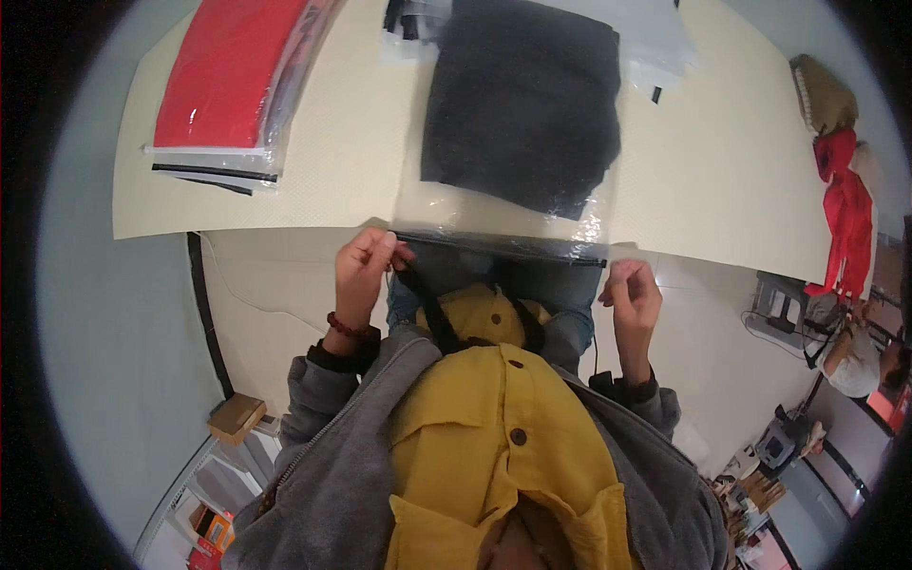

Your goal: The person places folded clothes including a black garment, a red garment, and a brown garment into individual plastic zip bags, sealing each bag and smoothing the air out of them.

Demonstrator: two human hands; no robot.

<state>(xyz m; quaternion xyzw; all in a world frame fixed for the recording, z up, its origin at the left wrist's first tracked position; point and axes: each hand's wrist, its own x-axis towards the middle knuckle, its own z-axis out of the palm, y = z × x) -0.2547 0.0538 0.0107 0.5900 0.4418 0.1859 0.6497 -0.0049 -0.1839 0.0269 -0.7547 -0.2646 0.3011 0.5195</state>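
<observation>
Cream worktop with a finely textured surface fills the upper half of the frame, its near edge bowing across the middle. A clear bag lies on it at upper centre, dark folded cloth inside, and its end with a black strip juts past that edge, above the wearer's lap.

Left of centre, the left hand pinches the strip's left end between thumb and fingers. Right of centre, the right hand is half curled beside the strip's other end, thumb and forefinger close together; I cannot tell whether they grip it.

At upper left, a red folded item in clear plastic rests on further bags; more clear bags lie at the top, right of centre. Along the worktop's right edge sit a brown item and red cloth hanging over the side.

Pale floor shows below, crossed at left by a thin white cable. A grey wall runs down the left, with a cardboard box at lower left. Another person in a white top appears at far right, near a grey stool.
</observation>
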